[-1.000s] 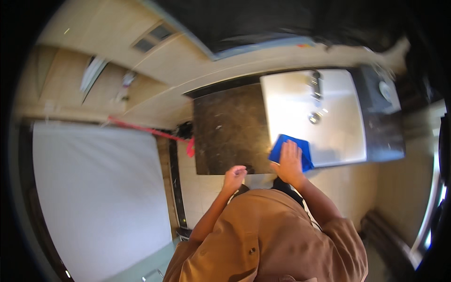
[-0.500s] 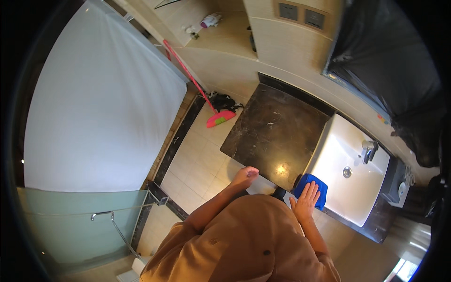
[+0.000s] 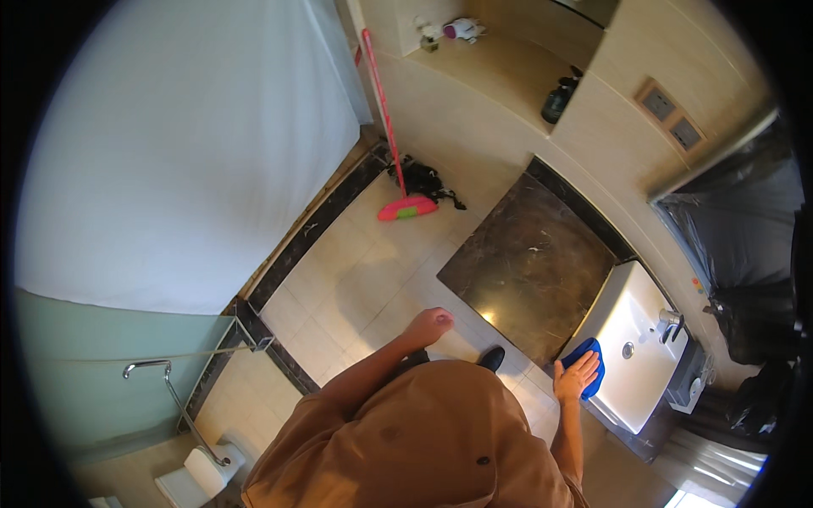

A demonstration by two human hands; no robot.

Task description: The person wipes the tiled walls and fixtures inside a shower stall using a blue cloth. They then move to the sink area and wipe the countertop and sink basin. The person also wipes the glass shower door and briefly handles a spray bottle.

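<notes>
My right hand [image 3: 580, 375] lies flat on a blue cloth [image 3: 593, 349], its fingers stretched out and slightly spread. The cloth covers the near left corner of a white rectangular sink [image 3: 627, 350], bunched beneath my palm. Over the tiled floor, off the front edge of the dark stone countertop [image 3: 529, 267], my left hand [image 3: 430, 325] hangs with its fingers curled in. Nothing shows in it. A chrome faucet [image 3: 671, 325] stands at the back of the sink.
A pink broom [image 3: 406, 208] leans near a black heap [image 3: 428, 179] on the floor. White sheeting [image 3: 186, 152] hangs at the left above a glass panel [image 3: 93, 372]. A toilet [image 3: 203, 472] stands lower left. A dark bottle [image 3: 557, 103] sits on the wall shelf [image 3: 478, 72].
The view has swung, so the counter and sink sit lower and farther right. My right hand stays on the cloth at the sink's corner. My left fingers are curled more tightly; a dark shoe shows.
</notes>
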